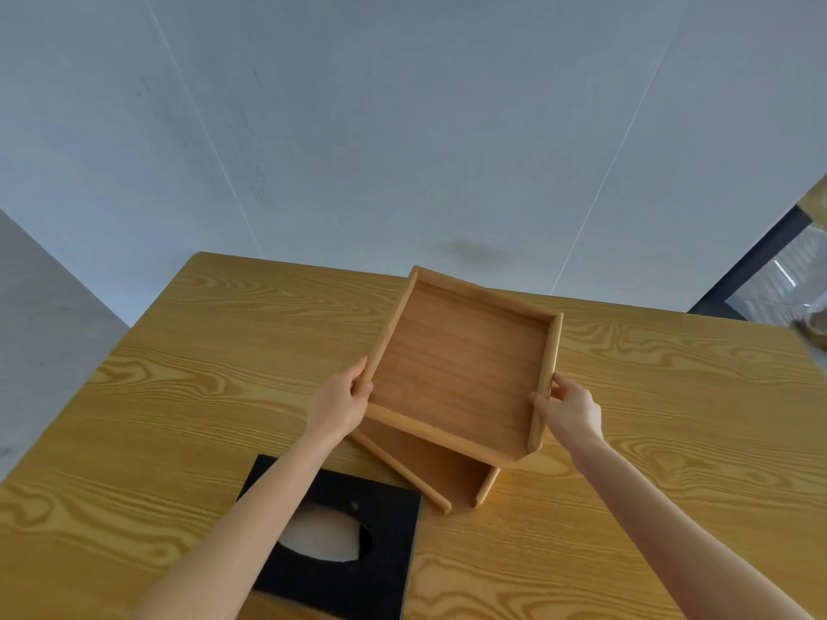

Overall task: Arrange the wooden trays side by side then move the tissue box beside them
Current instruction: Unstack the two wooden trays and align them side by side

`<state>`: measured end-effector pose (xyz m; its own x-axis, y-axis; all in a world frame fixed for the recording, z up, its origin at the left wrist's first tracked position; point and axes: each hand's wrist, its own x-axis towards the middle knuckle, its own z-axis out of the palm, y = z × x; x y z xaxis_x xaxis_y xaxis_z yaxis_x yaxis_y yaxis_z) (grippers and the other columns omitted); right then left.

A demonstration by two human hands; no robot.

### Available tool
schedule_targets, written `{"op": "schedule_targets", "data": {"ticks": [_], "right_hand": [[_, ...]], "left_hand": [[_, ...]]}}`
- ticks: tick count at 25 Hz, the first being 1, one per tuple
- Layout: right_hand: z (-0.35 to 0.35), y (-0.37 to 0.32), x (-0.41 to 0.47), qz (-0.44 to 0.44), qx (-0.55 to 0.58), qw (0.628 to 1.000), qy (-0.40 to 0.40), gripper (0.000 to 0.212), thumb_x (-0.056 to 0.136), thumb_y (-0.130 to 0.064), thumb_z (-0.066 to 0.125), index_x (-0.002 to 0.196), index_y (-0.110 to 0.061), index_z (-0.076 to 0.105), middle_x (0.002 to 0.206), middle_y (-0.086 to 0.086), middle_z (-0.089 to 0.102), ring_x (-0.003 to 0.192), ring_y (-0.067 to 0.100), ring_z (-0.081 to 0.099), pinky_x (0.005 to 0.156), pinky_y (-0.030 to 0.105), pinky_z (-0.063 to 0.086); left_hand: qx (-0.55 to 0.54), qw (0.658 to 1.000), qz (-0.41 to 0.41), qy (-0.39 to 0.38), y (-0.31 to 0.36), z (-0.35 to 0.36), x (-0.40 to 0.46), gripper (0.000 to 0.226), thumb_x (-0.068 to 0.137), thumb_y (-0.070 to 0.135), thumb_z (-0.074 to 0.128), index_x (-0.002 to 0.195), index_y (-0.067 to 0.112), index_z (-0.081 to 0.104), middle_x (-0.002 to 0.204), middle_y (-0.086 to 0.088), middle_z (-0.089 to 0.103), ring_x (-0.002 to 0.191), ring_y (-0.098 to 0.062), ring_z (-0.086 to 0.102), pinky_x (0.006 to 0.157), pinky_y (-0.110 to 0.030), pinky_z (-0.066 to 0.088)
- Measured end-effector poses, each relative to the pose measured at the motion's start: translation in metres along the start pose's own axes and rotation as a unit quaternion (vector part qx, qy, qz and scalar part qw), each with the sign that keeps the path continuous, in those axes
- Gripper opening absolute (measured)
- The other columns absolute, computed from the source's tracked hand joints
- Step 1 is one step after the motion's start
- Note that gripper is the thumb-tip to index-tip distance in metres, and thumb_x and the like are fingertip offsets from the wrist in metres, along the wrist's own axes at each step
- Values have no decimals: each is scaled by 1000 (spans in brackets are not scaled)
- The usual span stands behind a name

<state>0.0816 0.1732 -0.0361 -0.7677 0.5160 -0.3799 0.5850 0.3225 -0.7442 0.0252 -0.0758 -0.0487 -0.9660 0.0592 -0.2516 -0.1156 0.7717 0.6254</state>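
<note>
A square wooden tray (pixel 461 373) is lifted and tilted above the table, its far edge raised. My left hand (pixel 342 402) grips its left rail near the front corner. My right hand (pixel 568 411) grips its right rail. Beneath it a second wooden tray (pixel 429 472) lies on the table, mostly hidden, with only its near corner showing. A black tissue box (pixel 385 557) with an oval opening and white tissue sits at the near left, partly covered by my left forearm.
The yellow wood-grain table (pixel 188 396) spreads wide to left and right of the trays. A grey panelled wall stands behind its far edge. A dark frame and a glass object (pixel 814 324) are at the far right.
</note>
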Motion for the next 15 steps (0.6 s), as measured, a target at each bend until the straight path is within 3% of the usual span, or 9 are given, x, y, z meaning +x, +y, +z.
{"op": "schedule_targets", "data": {"ticks": [6,11,15], "right_hand": [[32,-40,-17,-31,2,999,-15,55,86,-18,61,136,-13,39,124,11,61,113,29,56,96,39,47],[81,-77,-24,-53,0,998,-24,56,85,-18,62,135,-10,39,124,12,60,113,27,56,94,36,45],[126,-104,-21,-62,-22,997,-37,49,85,-17,61,131,-9,46,118,12,64,108,27,58,90,39,47]], "left_hand": [[-33,999,-25,17,-29,-50,-1,47,94,22,43,140,19,32,136,-15,52,116,-26,56,91,-31,45],[-57,997,-48,4,-71,-97,16,48,93,22,47,139,17,33,138,-16,49,126,-27,48,105,-40,42],[-44,997,-65,2,-105,-129,43,49,93,24,46,140,19,32,138,-19,48,117,-30,55,98,-43,47]]}}
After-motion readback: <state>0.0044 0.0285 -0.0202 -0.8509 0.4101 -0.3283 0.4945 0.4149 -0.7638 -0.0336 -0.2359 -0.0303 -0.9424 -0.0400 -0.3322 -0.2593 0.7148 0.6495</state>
